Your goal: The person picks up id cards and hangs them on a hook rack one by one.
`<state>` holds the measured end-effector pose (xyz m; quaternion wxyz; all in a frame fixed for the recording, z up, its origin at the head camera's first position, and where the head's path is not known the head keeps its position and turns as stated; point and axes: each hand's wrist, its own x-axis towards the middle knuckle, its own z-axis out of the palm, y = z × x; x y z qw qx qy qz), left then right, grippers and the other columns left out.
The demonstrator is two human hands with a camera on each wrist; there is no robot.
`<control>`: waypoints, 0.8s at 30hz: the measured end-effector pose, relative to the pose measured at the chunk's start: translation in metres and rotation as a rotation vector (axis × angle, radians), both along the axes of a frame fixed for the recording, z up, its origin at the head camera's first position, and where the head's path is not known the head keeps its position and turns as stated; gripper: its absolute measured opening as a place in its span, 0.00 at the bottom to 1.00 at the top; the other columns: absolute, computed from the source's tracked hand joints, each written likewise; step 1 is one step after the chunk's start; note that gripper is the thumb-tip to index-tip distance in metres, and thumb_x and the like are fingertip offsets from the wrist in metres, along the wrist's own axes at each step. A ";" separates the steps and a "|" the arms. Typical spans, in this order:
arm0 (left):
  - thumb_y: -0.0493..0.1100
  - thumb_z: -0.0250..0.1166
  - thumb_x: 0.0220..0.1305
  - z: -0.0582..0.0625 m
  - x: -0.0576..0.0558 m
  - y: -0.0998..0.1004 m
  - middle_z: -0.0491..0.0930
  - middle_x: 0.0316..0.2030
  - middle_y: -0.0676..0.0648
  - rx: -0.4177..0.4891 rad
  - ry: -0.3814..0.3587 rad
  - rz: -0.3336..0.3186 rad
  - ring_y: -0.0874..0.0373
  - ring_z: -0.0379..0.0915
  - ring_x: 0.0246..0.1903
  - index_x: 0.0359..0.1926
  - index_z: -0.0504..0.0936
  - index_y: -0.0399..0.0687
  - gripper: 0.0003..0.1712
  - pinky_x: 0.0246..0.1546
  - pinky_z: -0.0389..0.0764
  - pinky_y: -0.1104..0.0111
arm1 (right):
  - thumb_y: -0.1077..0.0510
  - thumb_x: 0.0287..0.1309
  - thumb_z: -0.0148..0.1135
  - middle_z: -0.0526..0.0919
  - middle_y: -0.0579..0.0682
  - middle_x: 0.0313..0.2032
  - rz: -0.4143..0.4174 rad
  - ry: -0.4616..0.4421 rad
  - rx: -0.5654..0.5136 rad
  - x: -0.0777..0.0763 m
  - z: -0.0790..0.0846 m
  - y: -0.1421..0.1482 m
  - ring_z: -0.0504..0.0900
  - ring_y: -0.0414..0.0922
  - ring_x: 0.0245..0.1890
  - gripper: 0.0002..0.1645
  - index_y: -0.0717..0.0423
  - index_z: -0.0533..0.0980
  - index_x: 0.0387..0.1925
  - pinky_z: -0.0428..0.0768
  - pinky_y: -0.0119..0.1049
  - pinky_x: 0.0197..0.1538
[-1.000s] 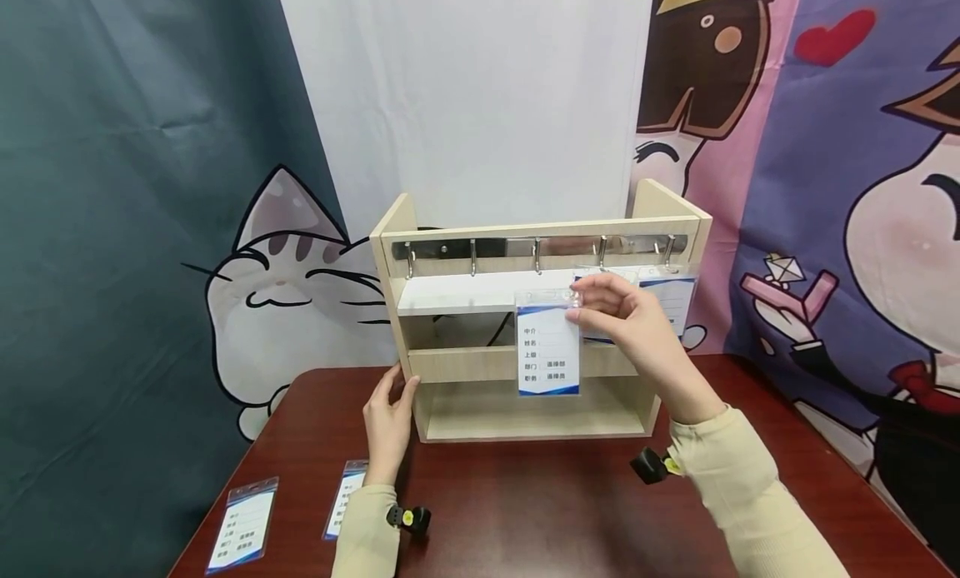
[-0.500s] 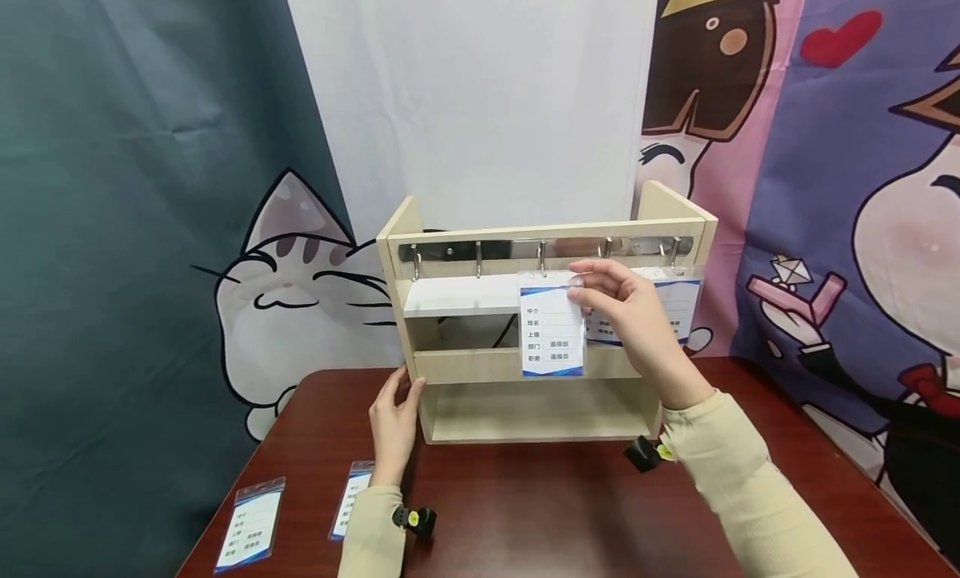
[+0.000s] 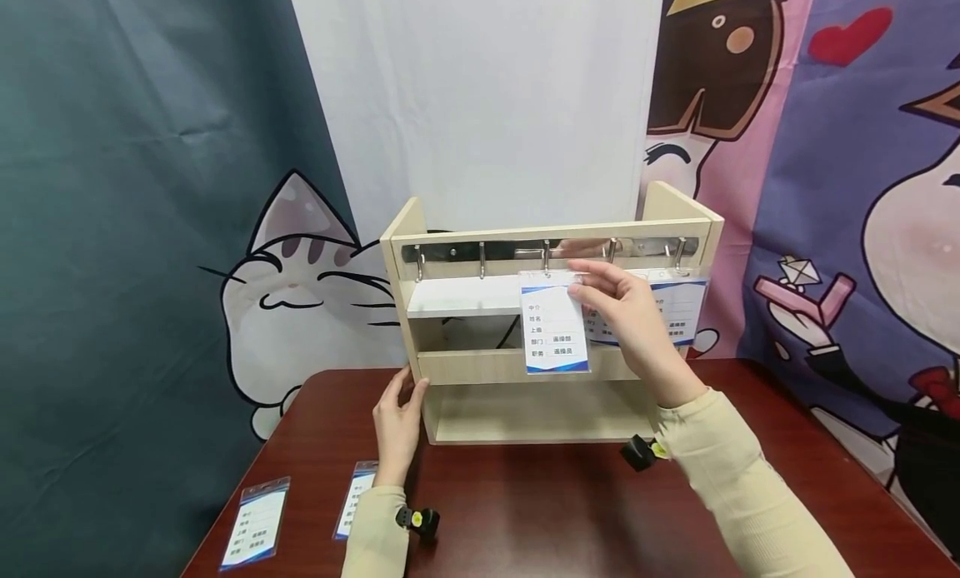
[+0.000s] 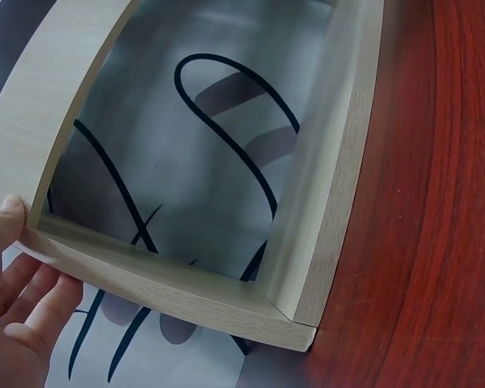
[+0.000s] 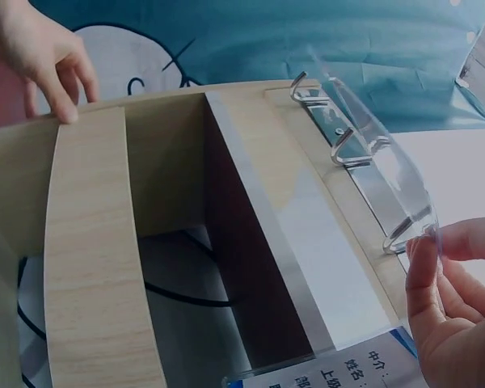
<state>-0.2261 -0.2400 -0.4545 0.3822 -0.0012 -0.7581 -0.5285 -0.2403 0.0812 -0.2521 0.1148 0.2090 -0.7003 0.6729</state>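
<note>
My right hand (image 3: 630, 324) pinches a clear-sleeved name badge (image 3: 555, 332) by its upper right corner. The badge hangs upright in front of the rack, its top edge right at the tip of the middle metal hook (image 3: 546, 256). Seen edge-on in the right wrist view, the badge's clear sleeve (image 5: 388, 162) stands close to the hooks, with thumb and fingertips at its edge. My left hand (image 3: 397, 428) grips the left side of the wooden desk shelf (image 3: 480, 368), thumb on the front board and fingers along the outer side (image 4: 44, 303).
Another badge (image 3: 678, 307) hangs from the rightmost hook; one beside it is partly behind my right hand. Two badges lie on the red-brown table at left: one in the open (image 3: 255, 524), one (image 3: 354, 499) partly under my left sleeve. Two hooks (image 3: 482, 260) at left hold nothing.
My right hand has raised the badge from below the hook up to the middle hook's tip. The left hand keeps its grip on the shelf. The head view has shifted slightly.
</note>
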 end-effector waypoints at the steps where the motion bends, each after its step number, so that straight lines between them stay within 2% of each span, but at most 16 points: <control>1: 0.46 0.68 0.68 0.000 0.000 0.000 0.83 0.51 0.39 0.002 -0.001 -0.002 0.46 0.81 0.50 0.62 0.80 0.43 0.24 0.45 0.83 0.51 | 0.63 0.65 0.66 0.86 0.41 0.38 -0.003 -0.005 0.000 0.000 0.000 0.000 0.80 0.38 0.39 0.24 0.64 0.77 0.61 0.79 0.29 0.44; 12: 0.46 0.68 0.68 0.000 0.000 -0.001 0.83 0.50 0.39 -0.007 -0.002 0.000 0.46 0.82 0.49 0.62 0.80 0.42 0.24 0.44 0.84 0.51 | 0.61 0.65 0.67 0.85 0.40 0.38 -0.011 -0.002 0.022 -0.001 -0.001 -0.001 0.81 0.36 0.40 0.25 0.63 0.76 0.62 0.79 0.27 0.44; 24: 0.46 0.68 0.68 0.000 0.000 -0.001 0.84 0.49 0.39 -0.003 0.008 -0.002 0.47 0.82 0.49 0.61 0.81 0.43 0.23 0.44 0.84 0.52 | 0.63 0.64 0.67 0.86 0.47 0.41 -0.014 0.028 0.058 -0.001 -0.001 -0.001 0.82 0.36 0.41 0.25 0.63 0.76 0.62 0.80 0.27 0.47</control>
